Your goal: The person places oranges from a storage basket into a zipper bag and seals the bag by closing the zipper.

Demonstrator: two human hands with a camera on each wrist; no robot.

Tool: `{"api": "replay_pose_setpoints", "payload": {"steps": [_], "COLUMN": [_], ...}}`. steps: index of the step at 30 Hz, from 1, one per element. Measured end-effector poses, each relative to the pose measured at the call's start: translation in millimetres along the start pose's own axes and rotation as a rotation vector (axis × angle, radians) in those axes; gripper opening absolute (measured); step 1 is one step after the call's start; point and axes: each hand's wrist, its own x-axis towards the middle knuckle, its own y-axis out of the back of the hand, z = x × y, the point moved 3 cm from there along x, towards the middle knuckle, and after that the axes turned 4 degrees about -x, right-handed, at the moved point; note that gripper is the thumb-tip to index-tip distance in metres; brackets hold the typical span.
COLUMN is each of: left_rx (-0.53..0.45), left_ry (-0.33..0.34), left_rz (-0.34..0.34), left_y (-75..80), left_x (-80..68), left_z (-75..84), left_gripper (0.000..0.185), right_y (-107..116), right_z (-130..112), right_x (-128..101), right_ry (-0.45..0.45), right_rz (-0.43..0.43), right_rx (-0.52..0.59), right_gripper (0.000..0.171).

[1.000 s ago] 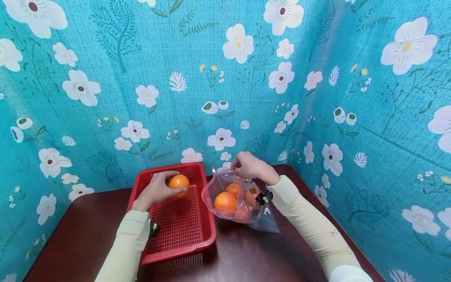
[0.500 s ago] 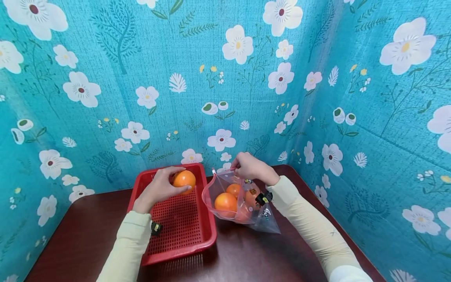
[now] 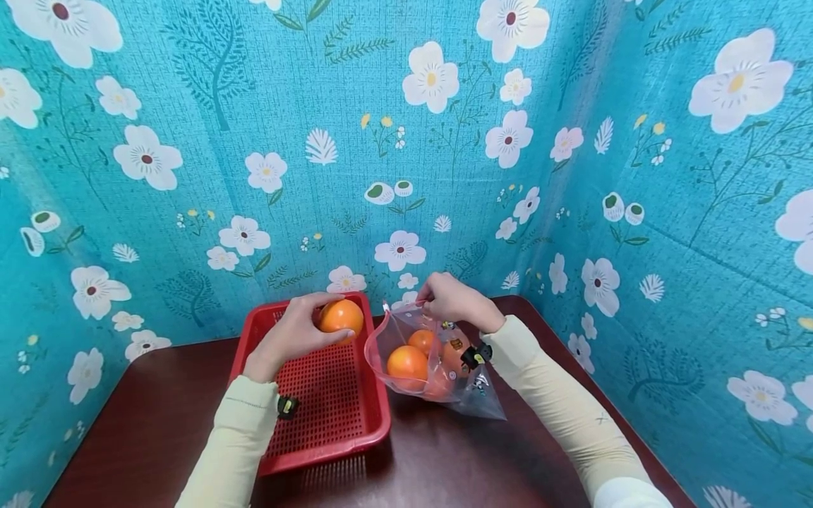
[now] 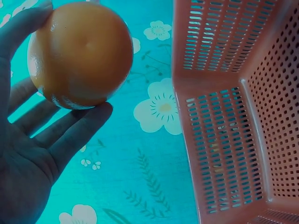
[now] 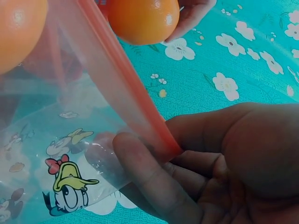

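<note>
My left hand (image 3: 293, 335) grips an orange (image 3: 343, 319) between thumb and fingertips, above the right back part of a red plastic basket (image 3: 317, 450). In the left wrist view the held orange (image 4: 84, 53) is clear of the basket wall (image 4: 219, 154). My right hand (image 3: 452, 303) pinches the rim of a clear zip bag (image 3: 476, 402) with a pink edge, which stands with its mouth wide toward the basket. Several oranges (image 3: 408, 363) lie inside the bag. Up close in the right wrist view, thumb and fingers (image 5: 154, 172) hold the bag's pink edge (image 5: 140, 107), beside printed cartoon characters.
The basket and bag stand side by side on a dark reddish-brown table (image 3: 159, 395). Blue floral cloth (image 3: 317, 141) hangs close behind the table and along its right side. A small black wrist camera (image 3: 476, 355) overlaps the bag in the head view.
My left hand has lifted the orange and carried it to the right, from over the basket's middle toward the bag. The right hand and bag have hardly moved.
</note>
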Motion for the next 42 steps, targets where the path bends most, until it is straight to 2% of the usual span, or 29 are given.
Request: {"api": "replay_pose_setpoints", "payload": {"steps": [12,24,34,42], "left_rx": [-0.046,-0.131,-0.141,-0.156], "left_ry": [-0.049,-0.1,-0.105,-0.15], "left_rz": [0.023,0.038,0.049,0.072], "left_y": [-5.6,-18.4,-28.5,-33.8], "left_x": [0.1,1.3,0.7,2.1], "left_z": [7.0,11.7,16.1,21.0], "left_gripper": [0.058,0.06,0.063,0.065], "right_y": [-2,-4,-4,-6], "right_z": [3,5,4,6], "right_x": [3,5,6,6], "right_ry": [-0.021,0.008,-0.001,0.012], "right_rz": [-0.009,-0.016,-0.024,-0.027], "right_rx": [0.014,0.014,0.022,0.047], "right_gripper": [0.017,0.02,0.019,0.021]}}
